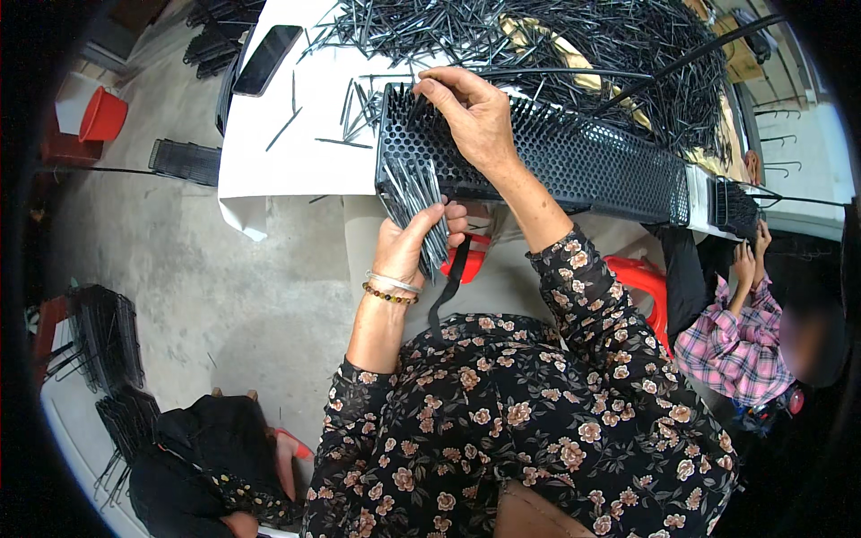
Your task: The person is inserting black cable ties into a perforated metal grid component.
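My left hand [411, 240], with bracelets at the wrist, is closed round a bundle of thin dark sticks [420, 202] that fan out upward, in front of a long black perforated rack [574, 161]. Above the rack's left end, my right hand [471, 117] is pinched, and a thin dark stick [416, 109] seems to hang from its fingertips. Rows of round holes cover the rack, and upright stick ends stand along its far left part. My right hand and wrist hide some of the holes.
Behind the rack lies a large heap of loose black sticks [610, 45] on a white-covered table [269, 161], with a phone [267, 60] at left. A co-worker in a plaid shirt [740, 336] works at right. Red stool [641, 282], red bucket [103, 115], and another person [215, 457] lower left.
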### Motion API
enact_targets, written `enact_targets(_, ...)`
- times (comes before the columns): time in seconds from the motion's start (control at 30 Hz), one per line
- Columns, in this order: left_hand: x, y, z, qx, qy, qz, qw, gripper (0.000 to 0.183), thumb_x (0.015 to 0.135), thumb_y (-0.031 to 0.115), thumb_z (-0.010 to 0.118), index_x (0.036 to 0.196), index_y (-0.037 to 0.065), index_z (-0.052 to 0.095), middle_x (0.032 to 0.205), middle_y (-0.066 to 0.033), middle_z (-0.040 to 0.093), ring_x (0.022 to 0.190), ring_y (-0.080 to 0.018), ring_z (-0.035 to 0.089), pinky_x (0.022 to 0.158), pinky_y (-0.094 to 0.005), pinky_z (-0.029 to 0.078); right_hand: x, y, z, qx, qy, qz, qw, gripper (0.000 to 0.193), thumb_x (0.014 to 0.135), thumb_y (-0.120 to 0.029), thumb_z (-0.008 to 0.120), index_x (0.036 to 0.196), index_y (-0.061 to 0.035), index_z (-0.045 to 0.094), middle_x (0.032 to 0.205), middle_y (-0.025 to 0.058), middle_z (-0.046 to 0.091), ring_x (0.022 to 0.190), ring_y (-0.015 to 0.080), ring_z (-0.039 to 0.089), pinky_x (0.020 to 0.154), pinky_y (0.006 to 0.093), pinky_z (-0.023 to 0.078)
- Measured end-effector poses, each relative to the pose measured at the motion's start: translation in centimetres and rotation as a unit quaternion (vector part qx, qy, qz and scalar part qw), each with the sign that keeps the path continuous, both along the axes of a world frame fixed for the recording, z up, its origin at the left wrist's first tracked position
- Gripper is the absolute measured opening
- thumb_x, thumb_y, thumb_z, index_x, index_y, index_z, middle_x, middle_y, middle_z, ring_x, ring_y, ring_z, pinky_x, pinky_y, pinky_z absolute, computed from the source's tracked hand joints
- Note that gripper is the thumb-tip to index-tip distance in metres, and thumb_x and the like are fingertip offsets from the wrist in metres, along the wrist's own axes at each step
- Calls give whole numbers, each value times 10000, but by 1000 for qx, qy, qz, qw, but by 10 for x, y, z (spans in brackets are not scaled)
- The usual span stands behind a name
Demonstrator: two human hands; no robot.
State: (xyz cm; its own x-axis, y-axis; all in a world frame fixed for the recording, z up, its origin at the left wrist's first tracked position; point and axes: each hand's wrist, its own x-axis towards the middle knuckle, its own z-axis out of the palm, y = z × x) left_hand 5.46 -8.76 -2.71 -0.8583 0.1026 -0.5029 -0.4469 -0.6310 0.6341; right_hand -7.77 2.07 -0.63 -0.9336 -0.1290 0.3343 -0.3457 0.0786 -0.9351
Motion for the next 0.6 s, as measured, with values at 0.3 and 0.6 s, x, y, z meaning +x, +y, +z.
enact_targets(0.3,2,1,4,14,4,-16,1000,215,863,98,593,1007,-60,575,905,-184,656,749,-207,661,608,-288,566,1,-2,1,6,43,9,999,174,868,-131,627,995,-17,659,881,59,688,802,87,626,669,200,486)
enact_targets(0.6,3,1,1,-19,32,-49,998,217,876,103,584,1020,-59,572,898,-171,659,741,-195,659,604,-281,563,0,-6,0,28,103,23,994,159,849,-130,644,963,-25,677,890,58,690,822,119,649,701,223,509)
